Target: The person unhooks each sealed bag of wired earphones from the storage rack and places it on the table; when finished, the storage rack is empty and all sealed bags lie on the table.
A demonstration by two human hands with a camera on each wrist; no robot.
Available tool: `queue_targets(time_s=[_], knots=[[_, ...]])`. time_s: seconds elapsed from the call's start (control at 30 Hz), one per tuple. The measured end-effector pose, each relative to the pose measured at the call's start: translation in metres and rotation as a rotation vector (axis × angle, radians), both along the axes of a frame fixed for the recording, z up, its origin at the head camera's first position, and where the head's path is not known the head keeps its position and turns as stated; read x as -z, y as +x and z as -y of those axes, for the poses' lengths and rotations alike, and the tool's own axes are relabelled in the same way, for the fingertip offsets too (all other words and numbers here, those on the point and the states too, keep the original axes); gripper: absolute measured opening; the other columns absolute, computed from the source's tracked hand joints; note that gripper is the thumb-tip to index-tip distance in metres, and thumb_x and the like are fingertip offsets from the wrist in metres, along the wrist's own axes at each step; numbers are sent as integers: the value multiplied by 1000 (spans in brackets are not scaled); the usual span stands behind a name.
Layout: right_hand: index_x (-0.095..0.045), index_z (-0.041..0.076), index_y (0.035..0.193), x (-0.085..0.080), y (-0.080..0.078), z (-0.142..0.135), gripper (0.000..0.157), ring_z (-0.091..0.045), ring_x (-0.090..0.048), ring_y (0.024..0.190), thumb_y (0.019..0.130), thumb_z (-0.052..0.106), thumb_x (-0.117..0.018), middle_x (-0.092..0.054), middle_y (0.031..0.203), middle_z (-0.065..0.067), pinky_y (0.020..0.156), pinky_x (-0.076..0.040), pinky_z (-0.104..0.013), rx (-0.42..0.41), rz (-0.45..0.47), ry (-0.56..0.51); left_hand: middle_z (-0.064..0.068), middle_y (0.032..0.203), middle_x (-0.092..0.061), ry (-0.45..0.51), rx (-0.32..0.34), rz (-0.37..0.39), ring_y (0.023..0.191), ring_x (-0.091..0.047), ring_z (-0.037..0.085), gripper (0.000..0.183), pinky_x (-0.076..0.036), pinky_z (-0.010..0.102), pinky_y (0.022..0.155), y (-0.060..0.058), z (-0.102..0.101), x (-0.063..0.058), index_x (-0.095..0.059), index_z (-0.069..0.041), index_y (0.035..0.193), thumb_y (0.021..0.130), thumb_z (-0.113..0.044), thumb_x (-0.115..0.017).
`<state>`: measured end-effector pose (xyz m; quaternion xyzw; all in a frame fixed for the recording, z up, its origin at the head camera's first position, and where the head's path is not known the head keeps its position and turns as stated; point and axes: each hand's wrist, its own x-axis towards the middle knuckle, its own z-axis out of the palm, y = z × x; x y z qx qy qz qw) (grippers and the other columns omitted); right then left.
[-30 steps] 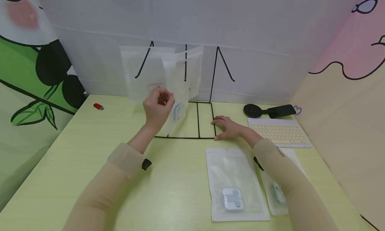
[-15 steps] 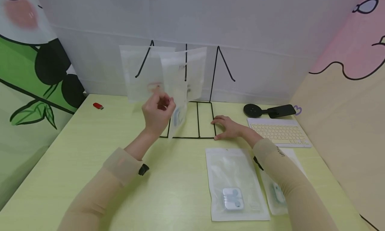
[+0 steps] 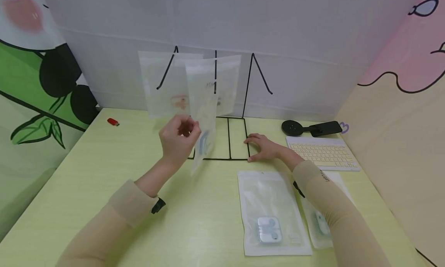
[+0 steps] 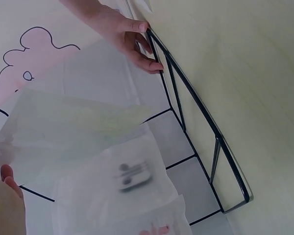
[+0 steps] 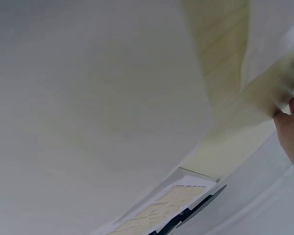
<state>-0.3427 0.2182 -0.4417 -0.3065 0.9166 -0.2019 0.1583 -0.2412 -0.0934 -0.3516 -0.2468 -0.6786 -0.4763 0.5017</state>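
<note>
In the head view my left hand [image 3: 179,137] is at the left side of a translucent zip bag [image 3: 203,81] with a pale blue item low inside, its fingers pinching the edge. The bag overlaps the middle hook of a black wire display rack [image 3: 229,137]. Another bag [image 3: 158,70] with a red item hangs by the left hook. A further bag [image 4: 134,176] with a dark item shows in the left wrist view. My right hand [image 3: 262,147] grips the rack's base by its right side, thumb at the front corner [image 4: 148,30].
Two bags lie on the table's right: one [image 3: 267,193] with white earphones in a case, one [image 3: 313,236] partly under my right sleeve. Behind them are a white keyboard [image 3: 321,153] and a black round-headed device [image 3: 293,128]. A red USB stick [image 3: 112,122] lies far left.
My left hand has come down and slightly left, and the bag's lower end has dropped toward me. The bag's upper part has turned more face-on. My right hand stays on the rack.
</note>
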Motion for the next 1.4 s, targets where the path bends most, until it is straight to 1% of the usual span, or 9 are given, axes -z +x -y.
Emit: queue_targets(time_s=[0.27,0.5,0.8,0.93,1.1,1.23,1.3,1.4], knots=[[-43,15,140,-1,3,0,75,-37,-15,140,77,41,-76,-22,153,-15,113,-16,-55,9,8,-8,8,63,-60,-35,18,-1,49,-49,11,6,-39,16,48,15,6,-1,-60,2,74,77,0,-65],[-43,18,140,1,1,-3,75,-36,-14,141,77,43,-76,-21,153,-13,113,-16,-55,17,8,-1,6,63,-61,-55,43,23,50,-50,9,4,-41,15,47,29,9,-6,-60,1,74,76,1,-64],[-43,15,139,1,3,-2,74,-38,-15,140,78,39,-76,-22,152,-16,113,-16,-55,4,12,-11,4,63,-60,-66,72,64,50,-49,7,5,-40,13,47,49,12,-9,-59,1,73,74,2,-65],[-44,14,139,0,4,-1,73,-38,-15,140,78,38,-77,-22,152,-16,113,-16,-56,1,8,-16,3,63,-60,-70,97,80,50,-48,6,6,-40,14,46,58,14,-10,-60,0,73,73,4,-65],[-44,14,139,1,3,-1,74,-38,-15,140,78,39,-76,-23,152,-16,113,-16,-56,-9,4,-18,4,63,-60,-70,150,106,50,-51,5,8,-44,13,48,68,15,-11,-60,0,75,73,6,-65],[-43,15,140,1,2,-1,74,-38,-15,140,78,40,-76,-22,152,-16,113,-16,-55,-11,7,-15,4,64,-61,-66,172,158,52,-54,6,10,-47,12,52,76,18,-12,-60,0,76,73,8,-66],[-43,15,140,1,1,-1,74,-38,-15,141,78,40,-76,-22,152,-16,113,-16,-55,-13,5,-12,4,65,-60,-63,178,206,54,-54,5,12,-49,12,53,80,19,-12,-60,0,77,73,9,-67],[-43,15,139,0,1,-1,74,-37,-15,140,78,41,-76,-22,152,-17,113,-16,-55,-19,-1,-12,4,66,-60,-50,205,289,57,-58,2,15,-50,13,55,87,22,-10,-60,-1,77,73,11,-68]])
